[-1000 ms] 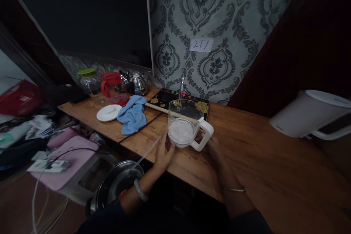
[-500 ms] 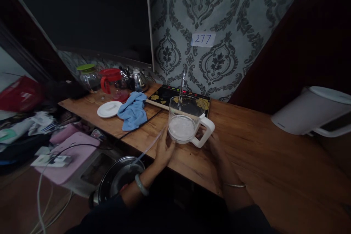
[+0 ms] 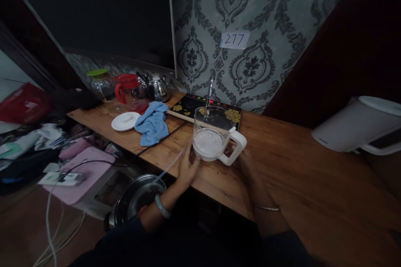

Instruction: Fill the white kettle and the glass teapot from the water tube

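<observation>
A clear glass jug (image 3: 209,137) with a white handle and a whitish bottom is held up in front of me, above the front part of the wooden table. My left hand (image 3: 188,167) grips its lower left side, the thumb near the base. Behind the white handle, my right hand (image 3: 242,162) closes on the jug's right side; its fingers are mostly hidden. Through and beyond the glass shows a black cooktop (image 3: 191,107) with gold flowers and a small red light. A shiny upright rod or spout (image 3: 209,91) stands there, partly seen through the jug.
On the table's left lie a blue cloth (image 3: 153,124) and a white lid (image 3: 125,122). Behind them stand a red-lidded jug (image 3: 127,91), a green-lidded jar (image 3: 102,85) and a metal kettle (image 3: 160,89). A large white pitcher (image 3: 354,125) is at right, a pot (image 3: 134,194) below left.
The view has shifted slightly. Both hands keep hold of the jug, which stays in almost the same place.
</observation>
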Action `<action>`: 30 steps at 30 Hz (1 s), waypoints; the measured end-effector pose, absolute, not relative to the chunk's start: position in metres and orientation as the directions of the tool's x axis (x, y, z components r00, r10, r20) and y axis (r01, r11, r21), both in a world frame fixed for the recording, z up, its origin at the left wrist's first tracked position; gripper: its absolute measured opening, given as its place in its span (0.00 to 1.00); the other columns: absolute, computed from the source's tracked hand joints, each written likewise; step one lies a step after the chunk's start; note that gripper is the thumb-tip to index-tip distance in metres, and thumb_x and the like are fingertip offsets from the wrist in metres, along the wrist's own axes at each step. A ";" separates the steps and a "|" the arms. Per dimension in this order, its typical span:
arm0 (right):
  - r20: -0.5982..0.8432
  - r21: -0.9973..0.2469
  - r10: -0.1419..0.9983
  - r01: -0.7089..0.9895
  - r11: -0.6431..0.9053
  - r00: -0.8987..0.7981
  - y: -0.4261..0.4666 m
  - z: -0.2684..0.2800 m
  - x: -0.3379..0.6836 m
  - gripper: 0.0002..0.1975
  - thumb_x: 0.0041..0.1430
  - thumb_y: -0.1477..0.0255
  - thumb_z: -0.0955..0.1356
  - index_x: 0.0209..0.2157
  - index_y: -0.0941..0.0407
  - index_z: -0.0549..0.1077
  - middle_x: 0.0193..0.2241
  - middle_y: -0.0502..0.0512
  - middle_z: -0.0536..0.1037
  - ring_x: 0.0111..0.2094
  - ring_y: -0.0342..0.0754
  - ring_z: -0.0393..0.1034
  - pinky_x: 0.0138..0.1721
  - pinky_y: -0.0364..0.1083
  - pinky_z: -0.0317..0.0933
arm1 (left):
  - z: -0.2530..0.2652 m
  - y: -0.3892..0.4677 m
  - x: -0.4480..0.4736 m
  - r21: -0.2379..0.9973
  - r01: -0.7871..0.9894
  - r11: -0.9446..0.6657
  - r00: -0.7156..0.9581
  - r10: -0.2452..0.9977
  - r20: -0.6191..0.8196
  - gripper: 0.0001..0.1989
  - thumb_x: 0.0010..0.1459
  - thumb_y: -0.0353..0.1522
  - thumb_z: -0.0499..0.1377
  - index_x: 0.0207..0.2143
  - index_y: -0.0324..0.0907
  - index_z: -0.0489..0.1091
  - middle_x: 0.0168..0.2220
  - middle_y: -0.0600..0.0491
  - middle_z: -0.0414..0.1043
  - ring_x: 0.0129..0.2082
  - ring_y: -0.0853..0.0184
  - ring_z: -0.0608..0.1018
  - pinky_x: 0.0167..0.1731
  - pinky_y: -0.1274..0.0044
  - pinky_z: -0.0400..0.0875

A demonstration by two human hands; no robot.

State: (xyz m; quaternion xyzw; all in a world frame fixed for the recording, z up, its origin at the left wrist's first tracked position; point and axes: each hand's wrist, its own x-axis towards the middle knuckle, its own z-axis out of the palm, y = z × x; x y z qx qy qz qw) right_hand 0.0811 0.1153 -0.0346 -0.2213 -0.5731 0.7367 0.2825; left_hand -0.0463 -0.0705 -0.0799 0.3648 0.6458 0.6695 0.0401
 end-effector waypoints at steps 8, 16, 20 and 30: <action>0.001 -0.980 0.684 -0.135 -0.143 -0.729 0.119 -0.037 0.082 0.20 0.47 0.55 0.75 0.36 0.55 0.80 0.25 0.53 0.79 0.22 0.47 0.70 0.21 0.44 0.59 | -0.080 -0.069 -0.048 0.899 0.404 -0.169 -0.740 0.517 0.430 0.31 0.63 0.39 0.61 0.66 0.48 0.60 0.66 0.44 0.63 0.67 0.53 0.66 0.65 0.56 0.63; -0.010 -0.986 0.673 -0.106 -0.130 -0.740 0.125 -0.047 0.083 0.19 0.49 0.52 0.74 0.26 0.55 0.78 0.27 0.57 0.81 0.26 0.50 0.73 0.24 0.45 0.62 | -0.082 -0.069 -0.047 0.903 0.400 -0.160 -0.741 0.523 0.421 0.32 0.62 0.40 0.61 0.67 0.48 0.59 0.67 0.44 0.62 0.68 0.52 0.64 0.65 0.55 0.62; -0.006 -0.978 0.684 -0.139 -0.157 -0.729 0.122 -0.041 0.081 0.19 0.45 0.53 0.76 0.28 0.55 0.79 0.27 0.55 0.81 0.26 0.49 0.73 0.25 0.45 0.62 | -0.081 -0.069 -0.047 0.899 0.405 -0.169 -0.735 0.524 0.430 0.32 0.63 0.40 0.61 0.67 0.47 0.59 0.68 0.43 0.60 0.67 0.52 0.65 0.65 0.56 0.63; -0.012 -0.974 0.697 -0.150 -0.172 -0.717 0.120 -0.040 0.082 0.22 0.45 0.57 0.76 0.39 0.55 0.81 0.27 0.53 0.80 0.23 0.46 0.70 0.21 0.43 0.59 | -0.081 -0.068 -0.046 0.895 0.420 -0.149 -0.747 0.505 0.434 0.32 0.62 0.40 0.61 0.67 0.46 0.59 0.66 0.43 0.63 0.67 0.53 0.65 0.65 0.57 0.63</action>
